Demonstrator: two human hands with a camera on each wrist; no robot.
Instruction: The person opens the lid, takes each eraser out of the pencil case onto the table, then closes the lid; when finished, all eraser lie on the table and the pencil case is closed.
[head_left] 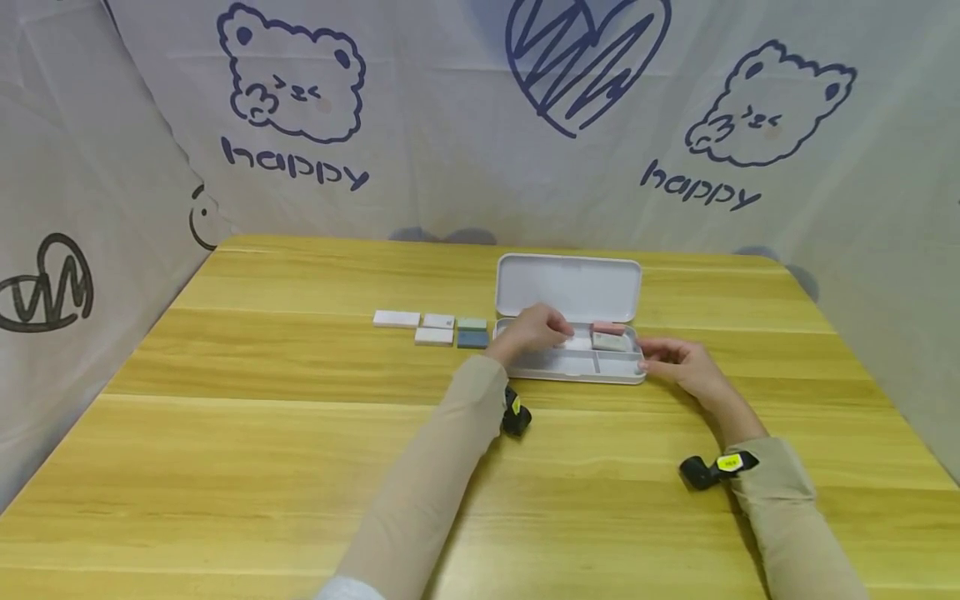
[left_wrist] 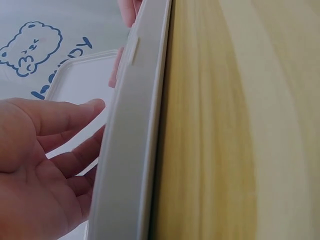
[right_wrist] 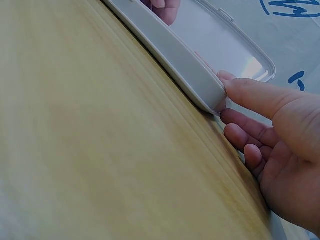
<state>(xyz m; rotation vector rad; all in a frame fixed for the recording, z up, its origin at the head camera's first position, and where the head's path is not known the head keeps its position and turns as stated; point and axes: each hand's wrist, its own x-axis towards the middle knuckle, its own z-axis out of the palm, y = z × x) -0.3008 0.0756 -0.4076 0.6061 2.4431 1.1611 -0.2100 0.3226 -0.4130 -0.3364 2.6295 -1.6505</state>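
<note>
A white pencil case lies open on the table with its lid raised at the back. Over the case's back compartment is my left hand, its thumb and fingers apart in the left wrist view; the case wall hides some fingertips. Near those fingertips lies a white block, touching or not I cannot tell. A pink block and a pale grey block sit at the compartment's right end. My right hand holds the case's right end, thumb at the rim and fingers curled against the end.
Left of the case lie a long white block, two shorter whitish blocks, a green block and a blue block. A divider splits the case's front section. A cloth with drawings hangs behind the table.
</note>
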